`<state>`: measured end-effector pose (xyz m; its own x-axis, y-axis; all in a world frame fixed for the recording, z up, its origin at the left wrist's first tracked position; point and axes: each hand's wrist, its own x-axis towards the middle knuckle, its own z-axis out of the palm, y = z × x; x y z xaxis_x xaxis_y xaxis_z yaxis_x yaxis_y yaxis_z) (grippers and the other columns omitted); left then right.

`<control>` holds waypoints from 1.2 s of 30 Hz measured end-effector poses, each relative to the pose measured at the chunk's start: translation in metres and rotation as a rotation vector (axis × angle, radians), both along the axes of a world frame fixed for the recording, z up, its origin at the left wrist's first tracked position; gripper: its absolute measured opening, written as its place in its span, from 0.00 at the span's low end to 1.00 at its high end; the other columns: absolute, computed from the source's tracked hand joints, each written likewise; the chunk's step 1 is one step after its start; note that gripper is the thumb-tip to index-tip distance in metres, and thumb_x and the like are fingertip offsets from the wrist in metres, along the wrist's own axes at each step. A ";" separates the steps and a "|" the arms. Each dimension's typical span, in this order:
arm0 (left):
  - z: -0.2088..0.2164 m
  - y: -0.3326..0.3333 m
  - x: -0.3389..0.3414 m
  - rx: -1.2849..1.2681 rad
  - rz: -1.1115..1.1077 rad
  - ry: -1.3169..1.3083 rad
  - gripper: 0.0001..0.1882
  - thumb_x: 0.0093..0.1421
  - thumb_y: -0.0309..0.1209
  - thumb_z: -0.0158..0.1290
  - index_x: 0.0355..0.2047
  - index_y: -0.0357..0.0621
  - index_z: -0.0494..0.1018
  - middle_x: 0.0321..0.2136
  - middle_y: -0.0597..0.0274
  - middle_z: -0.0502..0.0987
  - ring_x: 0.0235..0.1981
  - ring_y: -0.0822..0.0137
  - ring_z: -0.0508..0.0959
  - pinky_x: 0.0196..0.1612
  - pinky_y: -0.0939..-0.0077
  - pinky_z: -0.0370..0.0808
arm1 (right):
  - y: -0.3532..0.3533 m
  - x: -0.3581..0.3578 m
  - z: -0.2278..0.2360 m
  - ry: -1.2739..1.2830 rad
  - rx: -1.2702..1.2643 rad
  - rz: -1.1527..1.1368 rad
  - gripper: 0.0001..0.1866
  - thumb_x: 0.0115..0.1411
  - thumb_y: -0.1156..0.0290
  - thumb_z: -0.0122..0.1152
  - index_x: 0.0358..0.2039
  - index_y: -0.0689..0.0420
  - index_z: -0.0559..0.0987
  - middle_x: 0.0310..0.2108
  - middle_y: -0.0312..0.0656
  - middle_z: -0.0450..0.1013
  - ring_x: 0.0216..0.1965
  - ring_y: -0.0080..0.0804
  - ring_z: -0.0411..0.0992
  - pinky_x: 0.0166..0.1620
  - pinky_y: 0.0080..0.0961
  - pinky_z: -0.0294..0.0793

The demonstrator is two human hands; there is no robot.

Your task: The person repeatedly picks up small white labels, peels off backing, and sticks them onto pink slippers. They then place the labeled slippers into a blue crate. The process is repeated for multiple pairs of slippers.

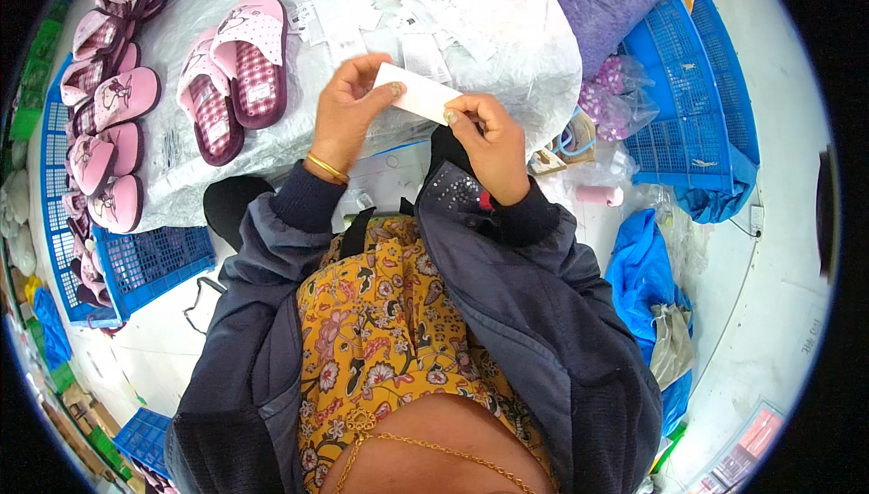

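- White strip [416, 93] held up by both hands over the near side of the plastic-covered table [190, 193], tilted, left end higher in view
- Strip's left end pinched by left hand [353, 100]: thumb laid on the face turned to the camera, fingers mostly hidden behind
- Strip's lower right corner gripped by right hand [489, 136] between thumb and bent fingers
- Gold bracelet [326, 168] worn on left wrist
- Pair of pink-and-maroon slippers [251, 41] set on table left of left hand, checked insoles exposed, one slipper overlapped by the other
- More pink slippers [127, 95] lined up along table's left side, near blue crate [158, 263]
- White paper tags [339, 23] scattered on table beyond the hands
- Purple fluffy bundle [602, 5] wrapped in clear plastic, placed at table's right side, beside blue baskets [674, 105]
- Whether anything is printed on strip's hidden face cannot be told
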<state>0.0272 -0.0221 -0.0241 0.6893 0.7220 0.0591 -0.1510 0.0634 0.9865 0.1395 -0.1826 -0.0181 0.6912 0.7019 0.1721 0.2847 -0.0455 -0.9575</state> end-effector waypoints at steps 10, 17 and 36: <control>0.032 0.012 -0.009 0.590 -0.256 0.384 0.10 0.58 0.31 0.60 0.39 0.41 0.77 0.27 0.64 0.80 0.27 0.73 0.76 0.33 0.79 0.71 | 0.009 -0.001 0.016 -0.319 0.066 -0.071 0.06 0.56 0.78 0.63 0.36 0.58 0.80 0.36 0.40 0.75 0.32 0.29 0.73 0.36 0.22 0.72; 0.020 -0.003 -0.010 0.152 -0.264 0.221 0.08 0.62 0.27 0.57 0.39 0.36 0.76 0.28 0.71 0.77 0.29 0.84 0.71 0.31 0.88 0.68 | 0.010 -0.008 0.015 0.127 0.087 -0.037 0.12 0.60 0.76 0.64 0.45 0.61 0.77 0.30 0.38 0.78 0.30 0.17 0.71 0.35 0.16 0.72; 0.028 -0.014 -0.017 0.785 -0.197 0.288 0.08 0.60 0.28 0.59 0.37 0.37 0.79 0.33 0.62 0.81 0.37 0.72 0.77 0.41 0.77 0.72 | 0.009 -0.006 0.010 0.254 0.007 -0.009 0.12 0.60 0.75 0.62 0.44 0.64 0.79 0.33 0.37 0.78 0.33 0.17 0.73 0.38 0.17 0.73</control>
<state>0.0102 -0.0356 0.0040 0.8627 0.4110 0.2948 0.0546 -0.6551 0.7535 0.1330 -0.1737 -0.0079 0.7193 0.6947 -0.0026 0.0348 -0.0397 -0.9986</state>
